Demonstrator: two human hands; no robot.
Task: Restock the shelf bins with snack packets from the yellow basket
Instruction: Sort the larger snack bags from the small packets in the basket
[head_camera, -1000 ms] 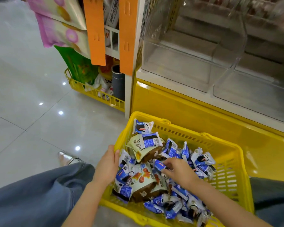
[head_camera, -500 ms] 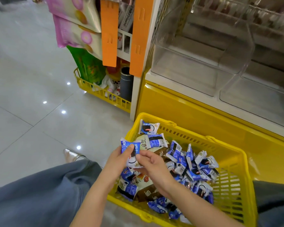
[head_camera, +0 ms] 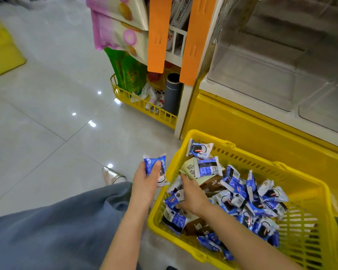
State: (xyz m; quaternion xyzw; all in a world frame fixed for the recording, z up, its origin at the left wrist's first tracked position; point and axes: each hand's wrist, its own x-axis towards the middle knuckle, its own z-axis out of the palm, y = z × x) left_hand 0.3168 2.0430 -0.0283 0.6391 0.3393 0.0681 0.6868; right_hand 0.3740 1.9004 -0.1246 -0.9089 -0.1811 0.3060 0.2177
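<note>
The yellow basket point(head_camera: 308, 184) sits on the floor at lower right, holding several blue-and-white snack packets point(head_camera: 240, 193) and a few larger cream and brown packs point(head_camera: 195, 169). My left hand point(head_camera: 144, 184) is just outside the basket's left rim and grips a blue snack packet point(head_camera: 154, 164). My right hand point(head_camera: 191, 195) reaches down into the basket's left side, fingers among the packets; what they hold is hidden. Clear shelf bins point(head_camera: 261, 75) stand above the yellow shelf base.
A yellow shelf base point(head_camera: 242, 129) rises right behind the basket. To the left stands a low yellow rack point(head_camera: 144, 106) with bags, a grey cylinder point(head_camera: 172, 94) and orange strips point(head_camera: 157, 34). A grey trouser leg point(head_camera: 57, 230) fills the lower left; a silver shoe point(head_camera: 111, 174) rests on the tiled floor.
My left hand took a blue packet and moved it left, out over the basket's rim. My right hand let go and went back down among the packets at the left.
</note>
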